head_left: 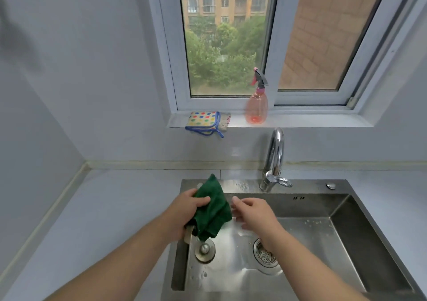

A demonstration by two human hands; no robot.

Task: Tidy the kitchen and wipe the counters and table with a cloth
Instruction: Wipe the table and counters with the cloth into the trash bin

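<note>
My left hand [184,210] grips the green cloth [213,210] above the sink [342,229]; my right hand [253,213] hovers just beside it, fingers relaxed, holding nothing I can see.

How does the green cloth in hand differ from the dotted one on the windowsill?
The green cloth is plain dark green; the dotted cloth is pale with coloured dots and blue edging. The green cloth hangs bunched from the left hand over the sink; the dotted cloth lies folded on the windowsill, one edge overhanging. The green cloth is gripped; the dotted cloth is untouched. Both are soft cloths.
</note>
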